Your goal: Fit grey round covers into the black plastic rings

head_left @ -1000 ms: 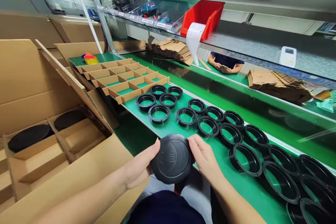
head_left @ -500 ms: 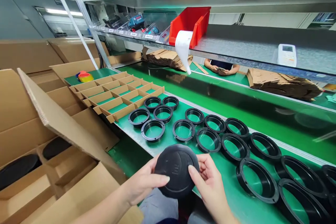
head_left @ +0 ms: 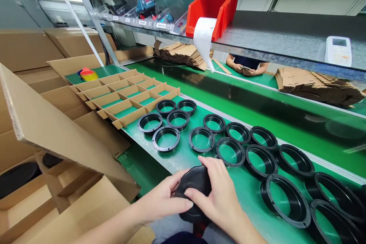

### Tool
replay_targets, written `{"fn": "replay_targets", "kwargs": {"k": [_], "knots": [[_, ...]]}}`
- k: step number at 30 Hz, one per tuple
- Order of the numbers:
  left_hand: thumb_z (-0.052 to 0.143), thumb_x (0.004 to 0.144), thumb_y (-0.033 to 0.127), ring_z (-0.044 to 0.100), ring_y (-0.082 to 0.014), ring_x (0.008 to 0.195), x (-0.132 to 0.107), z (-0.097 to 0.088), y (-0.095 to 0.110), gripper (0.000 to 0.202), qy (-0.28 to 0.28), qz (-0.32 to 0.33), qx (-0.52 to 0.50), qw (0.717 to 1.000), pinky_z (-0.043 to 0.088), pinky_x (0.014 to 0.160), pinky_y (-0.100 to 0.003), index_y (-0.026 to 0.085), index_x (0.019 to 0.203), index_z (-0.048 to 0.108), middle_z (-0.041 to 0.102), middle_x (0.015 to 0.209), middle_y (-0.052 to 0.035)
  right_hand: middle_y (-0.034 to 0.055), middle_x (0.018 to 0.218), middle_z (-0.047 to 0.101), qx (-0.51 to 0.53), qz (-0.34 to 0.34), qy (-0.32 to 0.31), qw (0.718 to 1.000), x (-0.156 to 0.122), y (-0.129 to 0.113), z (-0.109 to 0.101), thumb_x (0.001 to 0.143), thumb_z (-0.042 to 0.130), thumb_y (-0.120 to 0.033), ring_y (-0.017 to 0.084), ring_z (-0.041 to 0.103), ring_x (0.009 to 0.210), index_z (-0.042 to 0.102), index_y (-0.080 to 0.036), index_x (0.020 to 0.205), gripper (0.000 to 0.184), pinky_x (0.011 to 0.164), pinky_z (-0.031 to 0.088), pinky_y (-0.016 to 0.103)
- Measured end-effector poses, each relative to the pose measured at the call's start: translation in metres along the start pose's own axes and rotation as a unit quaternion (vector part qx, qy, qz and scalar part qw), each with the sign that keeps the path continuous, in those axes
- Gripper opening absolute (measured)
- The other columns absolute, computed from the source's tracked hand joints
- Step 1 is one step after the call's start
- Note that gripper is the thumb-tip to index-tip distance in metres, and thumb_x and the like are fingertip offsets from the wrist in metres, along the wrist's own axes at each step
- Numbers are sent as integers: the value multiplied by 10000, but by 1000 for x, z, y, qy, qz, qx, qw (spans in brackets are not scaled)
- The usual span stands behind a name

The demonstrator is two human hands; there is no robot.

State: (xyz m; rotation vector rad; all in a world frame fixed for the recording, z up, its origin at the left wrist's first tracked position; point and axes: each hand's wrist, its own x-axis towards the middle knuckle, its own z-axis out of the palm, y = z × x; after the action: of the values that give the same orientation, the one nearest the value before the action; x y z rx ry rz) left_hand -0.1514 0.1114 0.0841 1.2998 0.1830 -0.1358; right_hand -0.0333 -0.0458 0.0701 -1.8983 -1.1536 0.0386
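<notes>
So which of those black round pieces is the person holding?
The black cap between the left hand and right hand. The open black rings sit on the green table; other dark discs lie in the cardboard box.

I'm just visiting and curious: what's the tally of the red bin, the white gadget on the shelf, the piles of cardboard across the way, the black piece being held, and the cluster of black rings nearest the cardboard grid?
Red bin: 1
White gadget: 1
Cardboard piles: 2
Held black piece: 1
Black rings in that cluster: 5
Total: 10
</notes>
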Motion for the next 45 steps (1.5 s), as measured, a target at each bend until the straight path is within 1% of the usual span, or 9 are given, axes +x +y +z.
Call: {"fn": "replay_targets", "kwargs": {"k": [4,15,18,21,26,29,34,41,45], "knots": [[737,772,245,585,-294,1089,7,-2,-2,658,24,-17,23,999,489,931,-385,228,1397,533,665,1153,-59,41,932,641,41,92,-54,993,13,7,11,936,550,-492,207,609,830,588,-221,992,279,747,460,342],[750,783,566,353,-367,1411,4,-20,-27,672,50,31,-262,963,286,1181,-498,250,1351,581,524,1446,-78,21,871,617,285,220,-6,933,17,14,30,992,408,-550,179,578,786,533,-228,1011,346,725,475,304],[636,845,632,380,-371,1397,4,-21,-35,586,7,45,-382,923,306,1141,-593,331,1344,570,479,1489,-47,55,989,645,225,181,-23,957,14,12,44,999,419,-494,210,613,866,530,-236,1172,329,781,516,360],[577,868,662,441,-367,1354,3,-26,-38,616,-24,38,-430,902,318,1114,-630,281,1351,568,513,1454,-96,111,1251,561,52,44,53,996,13,17,49,976,510,-380,286,517,1169,511,-263,1340,383,975,465,481],[473,737,860,453,-388,1331,-2,-34,-39,907,-36,20,-446,894,252,1128,-660,190,1337,584,533,1423,-151,89,1437,364,-49,-117,17,992,14,27,43,976,511,-274,326,328,1324,590,-353,1314,356,1060,386,572],[447,731,870,442,-391,1339,-3,-35,-39,919,-20,10,-431,902,221,1134,-667,212,1362,562,516,1439,-155,107,1477,324,-43,-112,-38,992,14,28,44,996,469,-334,345,262,1355,529,-318,1386,395,1060,383,600],[345,795,847,471,-431,1298,-4,-32,-40,915,-3,-16,-389,921,242,1093,-683,167,1373,544,603,1317,-177,75,1422,430,37,-67,-101,992,13,26,48,1009,403,-343,309,247,1374,661,-261,1146,304,1117,343,565],[392,777,844,494,-447,1274,-6,-37,-41,897,-15,-27,-414,910,268,1026,-772,223,1420,473,534,1384,-219,59,1407,479,202,28,-84,975,16,26,43,1044,207,-441,262,368,1354,694,-306,1159,518,1128,370,511],[377,794,836,505,-453,1255,-9,-42,-38,891,20,-30,-414,909,316,982,-774,228,1442,437,537,1375,-220,46,1419,476,187,42,-69,979,17,22,41,1040,166,-483,257,371,1366,632,-353,1270,536,1130,383,528]]}}
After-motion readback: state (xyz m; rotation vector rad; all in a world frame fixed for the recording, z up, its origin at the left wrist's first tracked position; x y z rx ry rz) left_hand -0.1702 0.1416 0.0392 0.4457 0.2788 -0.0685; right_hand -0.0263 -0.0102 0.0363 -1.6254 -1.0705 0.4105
